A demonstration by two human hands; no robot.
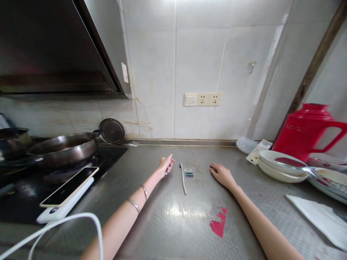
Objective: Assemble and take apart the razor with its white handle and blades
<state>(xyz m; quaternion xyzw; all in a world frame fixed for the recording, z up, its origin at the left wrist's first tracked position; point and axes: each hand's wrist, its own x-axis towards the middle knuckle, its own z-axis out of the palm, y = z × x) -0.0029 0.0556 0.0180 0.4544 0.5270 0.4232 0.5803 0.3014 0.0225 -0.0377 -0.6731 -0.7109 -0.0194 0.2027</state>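
My left hand (166, 165) is closed above the steel counter, fingers curled round a small thing, with silvery bits showing at the fingertips and below the hand. I cannot make out what it is. To its right lies a thin, pale, slightly bent stick-like piece (183, 180) with a dark upper end. Beside that piece are small dark green items (189, 174) that look like they are in clear wrapping. My right hand (222, 174) rests palm down on the counter, fingers loosely stretched, holding nothing. Nearer to me lies a torn red scrap (219, 224).
A pan (65, 148) sits on the stove at left, near a phone (70, 186) on a white power bank (65, 206) with a white cable (89, 215). At right stand a red thermos jug (305, 130), stacked bowls (282, 173) and a white paper sheet (320, 216).
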